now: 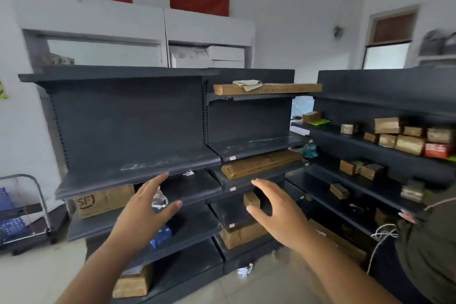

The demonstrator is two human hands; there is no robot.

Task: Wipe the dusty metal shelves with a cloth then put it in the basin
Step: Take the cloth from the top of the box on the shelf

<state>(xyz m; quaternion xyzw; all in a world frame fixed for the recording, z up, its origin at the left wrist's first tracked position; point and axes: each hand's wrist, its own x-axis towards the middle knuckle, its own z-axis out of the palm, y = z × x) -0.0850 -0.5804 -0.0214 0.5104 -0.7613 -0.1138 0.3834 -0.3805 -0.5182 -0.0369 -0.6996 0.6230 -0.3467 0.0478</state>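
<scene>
Both hands reach toward the dark metal shelves (138, 175); the left hand (145, 215) and right hand (276, 212) are empty, fingers apart. The cloth (247, 84) lies on a long cardboard box (267, 89) up top.

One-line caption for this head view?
Both hands, left and right, open and empty before dusty shelves; cloth lies on a top-shelf box.

Matt dark metal shelves (138, 175), crumpled beige cloth (247, 84)

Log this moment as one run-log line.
left hand: open, empty | right hand: open, empty | cloth: untouched on top-shelf box | basin: unseen
</scene>
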